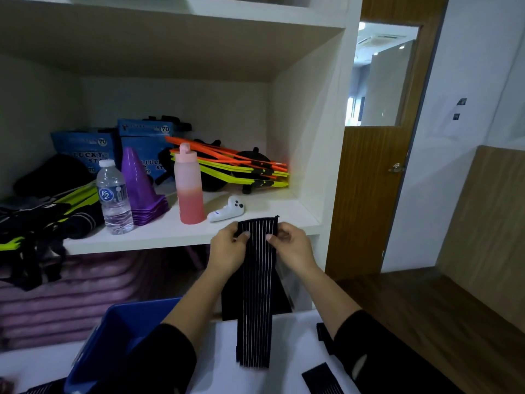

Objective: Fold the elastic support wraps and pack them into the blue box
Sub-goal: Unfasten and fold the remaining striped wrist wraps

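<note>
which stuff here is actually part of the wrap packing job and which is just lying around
Part of the job: striped wrap held by left hand and right hand; blue box; another wrap.

Lying about: water bottle, purple cones, pink bottle, white controller.

Blue box (113, 331): lower part cut by the bottom edge; right wall behind the left sleeve (159, 362); interior dark, contents not discernible.
Striped wrap (255, 294): upper side edges covered by fingers of left hand (227, 251) and right hand (292, 245). A black panel sits behind its middle; possibly part of the same wrap, cannot tell.
Second wrap (322, 379): cut off at the bottom edge.
Black strap (324, 335): partly behind the right forearm.
Blue bags (142, 143) on the shelf: print blurred, partly blocked by the purple cones (139, 183).
Dark gear (34, 223) at far left: cut by the edge, items indistinct.
</note>
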### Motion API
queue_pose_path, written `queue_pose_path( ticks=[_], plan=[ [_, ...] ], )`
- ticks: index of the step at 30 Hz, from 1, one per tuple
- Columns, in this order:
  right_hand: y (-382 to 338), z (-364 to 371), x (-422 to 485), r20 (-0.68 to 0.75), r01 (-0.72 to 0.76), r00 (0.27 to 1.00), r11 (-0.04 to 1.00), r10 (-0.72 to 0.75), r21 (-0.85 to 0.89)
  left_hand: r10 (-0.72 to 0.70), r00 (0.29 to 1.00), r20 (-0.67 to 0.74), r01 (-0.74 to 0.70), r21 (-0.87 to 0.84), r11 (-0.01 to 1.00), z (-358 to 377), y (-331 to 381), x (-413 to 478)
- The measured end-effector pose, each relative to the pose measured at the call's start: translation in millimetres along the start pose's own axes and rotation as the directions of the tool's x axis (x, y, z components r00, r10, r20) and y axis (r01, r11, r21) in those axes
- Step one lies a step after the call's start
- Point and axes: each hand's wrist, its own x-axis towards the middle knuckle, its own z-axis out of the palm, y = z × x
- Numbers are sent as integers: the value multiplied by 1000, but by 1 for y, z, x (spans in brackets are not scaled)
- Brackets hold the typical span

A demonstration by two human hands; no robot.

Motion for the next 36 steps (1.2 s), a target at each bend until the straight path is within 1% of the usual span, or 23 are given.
queue_pose_path(
  ticks=[3,5,6,9,11,13,15,17,19,21,25,26,27,28,29,30,31,32,33,34,36],
  plan=[
    [-11,-8,2,-15,78,997,996,-77,47,44,999,2,-44,-49,998,-5,3,4],
    [-6,-11,-5,-2,95,996,994,-95,51,24,998,49,-19,-102,995,-6,-4,-3],
    [1,-12,-11,13,94,995,995,-95,44,25,997,72,-17,-98,995,-5,-11,-9],
    [37,-9,-37,87,33,996,999,-30,-30,34,992,125,-32,-22,999,3,-43,-39],
    [68,-4,-65,180,-48,982,997,57,-57,-30,978,206,33,-9,999,11,-72,-67],
    [99,3,-99,271,-108,954,990,130,-92,-117,948,297,108,45,993,19,-105,-98],
    [130,10,-135,339,-160,917,972,210,-170,-194,905,380,159,122,980,25,-137,-129],
    [161,16,-171,444,-205,847,951,291,-232,-283,838,467,190,237,953,29,-168,-160],
    [185,22,-204,519,-236,776,929,357,-286,-366,765,531,202,342,918,30,-195,-188],
    [203,28,-229,570,-213,724,912,388,-350,-410,703,581,203,388,899,29,-216,-212],
    [215,34,-257,680,-101,610,891,407,-443,-423,635,646,152,433,889,25,-232,-245],
    [218,34,-261,702,-71,584,888,407,-455,-418,631,654,147,428,892,24,-234,-253],
    [221,34,-264,727,-23,561,885,396,-464,-398,661,637,168,391,905,24,-243,-260],
    [224,34,-266,746,11,542,884,387,-467,-338,690,640,115,363,924,22,-246,-264],
    [227,34,-268,760,31,527,885,381,-465,-313,692,650,88,354,931,21,-246,-266],
    [230,34,-268,767,33,519,887,378,-460,-319,667,674,69,370,926,19,-244,-265],
    [234,34,-267,769,31,518,890,375,-455,-339,623,704,91,365,926,17,-242,-265],
    [236,34,-266,761,13,525,891,380,-453,-356,600,717,125,355,926,17,-243,-263],
    [236,34,-264,748,-13,538,891,389,-454,-376,609,698,151,364,919,17,-244,-261],
    [236,34,-261,727,-53,559,892,399,-449,-401,638,657,178,381,907,17,-246,-258],
    [234,37,-254,661,-144,622,890,421,-432,-443,740,505,270,381,884,20,-257,-250]
  ],
)
